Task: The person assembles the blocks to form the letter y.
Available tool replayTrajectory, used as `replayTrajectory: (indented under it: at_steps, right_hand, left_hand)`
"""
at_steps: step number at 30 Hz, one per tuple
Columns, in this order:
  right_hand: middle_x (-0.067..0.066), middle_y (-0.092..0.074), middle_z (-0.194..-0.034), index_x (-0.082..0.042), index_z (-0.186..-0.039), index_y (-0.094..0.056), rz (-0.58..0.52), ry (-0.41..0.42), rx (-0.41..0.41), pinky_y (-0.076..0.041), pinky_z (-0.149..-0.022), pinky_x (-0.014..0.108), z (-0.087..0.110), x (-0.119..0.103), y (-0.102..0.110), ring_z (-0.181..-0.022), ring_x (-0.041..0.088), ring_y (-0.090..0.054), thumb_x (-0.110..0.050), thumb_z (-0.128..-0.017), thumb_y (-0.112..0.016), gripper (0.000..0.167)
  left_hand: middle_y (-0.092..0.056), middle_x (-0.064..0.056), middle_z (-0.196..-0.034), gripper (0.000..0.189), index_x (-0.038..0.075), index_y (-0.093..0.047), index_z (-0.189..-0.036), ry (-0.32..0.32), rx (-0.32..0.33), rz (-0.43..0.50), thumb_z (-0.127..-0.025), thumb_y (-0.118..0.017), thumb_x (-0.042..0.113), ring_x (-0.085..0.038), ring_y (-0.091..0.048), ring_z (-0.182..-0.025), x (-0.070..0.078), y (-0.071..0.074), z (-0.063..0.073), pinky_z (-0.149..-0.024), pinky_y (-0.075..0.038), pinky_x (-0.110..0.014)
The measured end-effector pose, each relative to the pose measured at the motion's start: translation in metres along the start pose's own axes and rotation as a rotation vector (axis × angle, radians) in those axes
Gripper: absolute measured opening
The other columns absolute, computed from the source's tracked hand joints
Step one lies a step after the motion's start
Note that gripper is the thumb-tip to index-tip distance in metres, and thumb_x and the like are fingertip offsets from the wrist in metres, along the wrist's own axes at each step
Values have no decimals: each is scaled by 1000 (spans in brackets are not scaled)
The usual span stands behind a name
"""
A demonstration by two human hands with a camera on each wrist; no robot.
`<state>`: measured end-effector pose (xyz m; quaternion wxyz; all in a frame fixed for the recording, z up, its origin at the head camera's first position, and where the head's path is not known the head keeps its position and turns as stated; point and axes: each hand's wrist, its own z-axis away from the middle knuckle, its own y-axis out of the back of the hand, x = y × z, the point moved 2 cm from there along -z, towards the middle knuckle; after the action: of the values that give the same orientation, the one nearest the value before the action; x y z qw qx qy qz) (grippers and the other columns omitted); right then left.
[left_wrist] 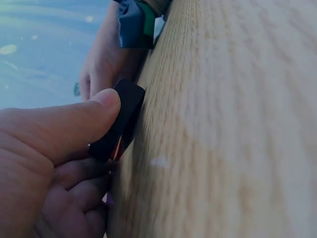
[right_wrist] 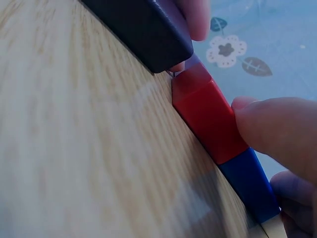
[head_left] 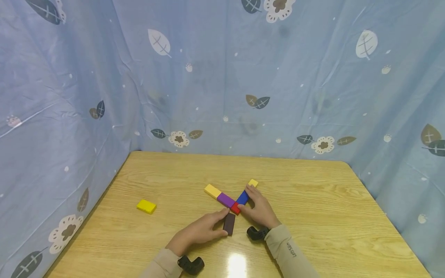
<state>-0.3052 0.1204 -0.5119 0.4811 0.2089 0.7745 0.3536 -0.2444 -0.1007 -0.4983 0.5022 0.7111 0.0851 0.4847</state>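
My left hand (head_left: 199, 229) pinches a dark brown rectangular block (head_left: 229, 224) by its two ends, thumb at the near end. In the left wrist view the thumb presses the block (left_wrist: 126, 106) close to the tabletop. My right hand (head_left: 260, 210) has its thumb against a red block (right_wrist: 210, 121) and its fingers curled by the far end of a blue block (right_wrist: 251, 183). Beyond the blue one lies a yellow block (head_left: 254, 182). A purple block (head_left: 226, 200) and a pale yellow block (head_left: 212, 190) run away to the left from the red one, making a V.
A bright yellow block (head_left: 146, 206) lies alone to the left on the wooden table (head_left: 313, 200). Blue patterned curtains (head_left: 222, 77) hang behind the table and on both sides. Light glares off the near tabletop, and each wrist wears a black device.
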Motion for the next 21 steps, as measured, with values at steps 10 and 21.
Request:
replayTrajectory:
  at_steps: [10, 21]
  right_hand:
    - [13, -35, -151, -1, -142, -41, -6, -19, -16, -28, -113, 53, 0, -2, 1, -142, 33, -27, -42, -85, -67, 75]
    - [14, -36, -151, 0, -141, -42, 3, -9, -13, -29, -113, 53, 0, -2, 1, -141, 34, -29, -41, -85, -68, 75]
  left_hand:
    - [-32, -12, -151, 61, 4, -25, -149, -22, 9, -11, -99, -50, 30, -27, -38, -136, -1, -1, 1, -111, -36, -41]
    - [-34, -13, -150, 53, 6, -26, -149, -14, 34, -46, -101, -44, 19, -28, -39, -135, -2, -4, 0, -111, -36, -42]
